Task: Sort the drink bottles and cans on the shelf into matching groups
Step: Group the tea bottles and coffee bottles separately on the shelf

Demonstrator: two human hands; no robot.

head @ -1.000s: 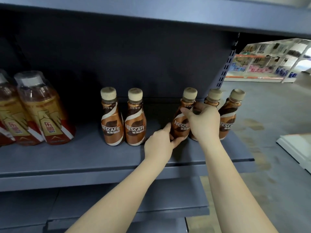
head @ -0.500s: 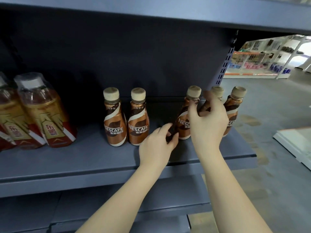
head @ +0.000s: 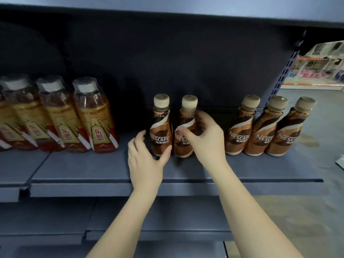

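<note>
Two brown Nescafe coffee bottles stand side by side mid-shelf. My left hand [head: 147,157] curls around the base of the left bottle [head: 160,125]. My right hand [head: 204,136] grips the body of the right bottle [head: 186,127]. Three more Nescafe bottles [head: 260,131] stand in a row at the right end of the grey shelf [head: 111,172], apart from the pair. Several amber drink bottles with red and gold labels [head: 93,123] are grouped at the left.
A dark back panel closes off the shelf behind the bottles, and the upper shelf [head: 167,12] hangs overhead. A lower shelf [head: 158,220] sits below. To the right lie the store floor [head: 316,164] and a distant display rack [head: 320,67].
Both hands left the right-hand bottles and moved left to the pair in the middle, each now gripping one. The view shifted left, showing more amber bottles.
</note>
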